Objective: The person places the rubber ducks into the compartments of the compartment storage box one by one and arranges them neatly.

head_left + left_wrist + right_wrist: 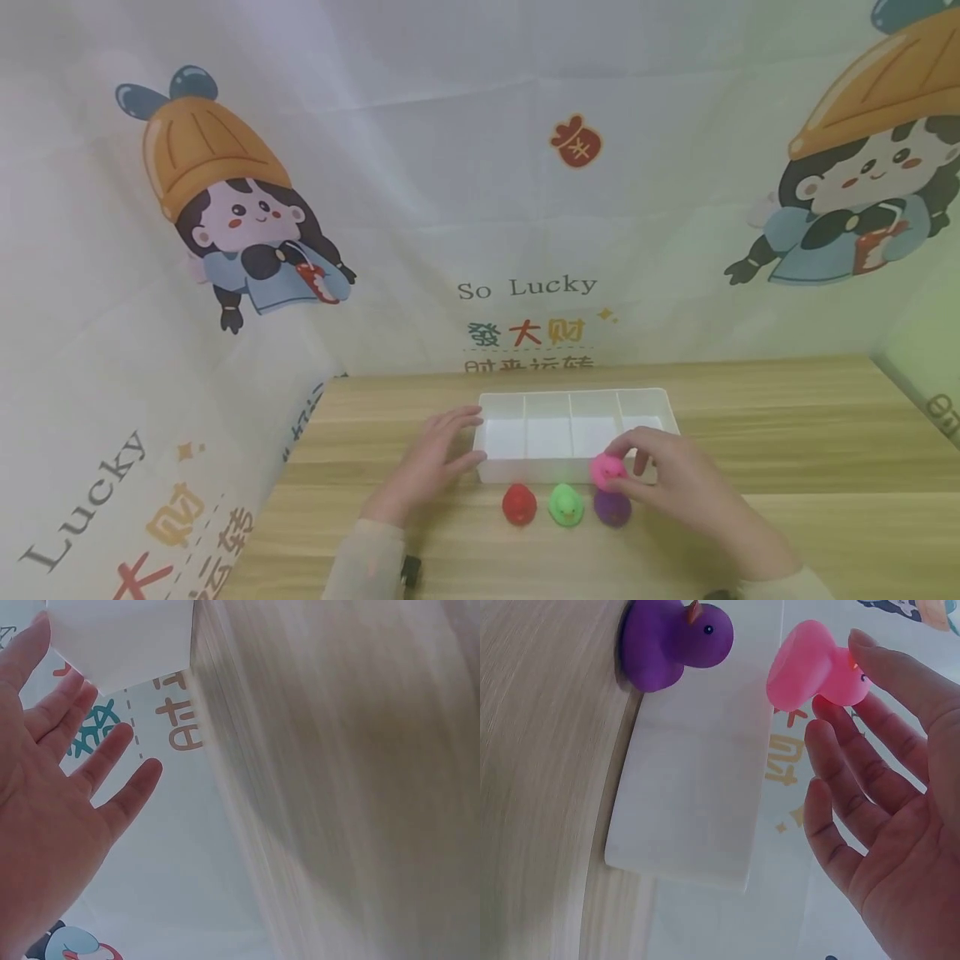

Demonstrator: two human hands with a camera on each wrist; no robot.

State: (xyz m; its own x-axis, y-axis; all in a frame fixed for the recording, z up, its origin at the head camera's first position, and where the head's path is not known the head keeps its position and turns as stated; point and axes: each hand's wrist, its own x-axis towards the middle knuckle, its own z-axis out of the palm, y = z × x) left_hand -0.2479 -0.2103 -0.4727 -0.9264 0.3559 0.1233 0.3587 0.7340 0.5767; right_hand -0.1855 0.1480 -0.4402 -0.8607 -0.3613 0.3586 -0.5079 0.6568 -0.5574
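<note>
Between the thumb and fingertips of my right hand (663, 471) a pink rubber duck (810, 666) is pinched by its head. It is held up at the front wall of a white divided tray (536, 471), above a purple rubber duck (656, 645) that stands on the table. My left hand (431, 458) is at the tray's left end, its fingers spread and fairly straight, fingertips right at the wall, as the left wrist view also shows. In front of the tray a red rubber duck (519, 505) and a green rubber duck (566, 505) stand in line with the purple one.
Under everything is a wooden table (787, 442) with light grain. The tray has several compartments in a row. Behind the table hangs a pale printed cloth (420, 250) with cartoon figures and lettering, which also covers the left side.
</note>
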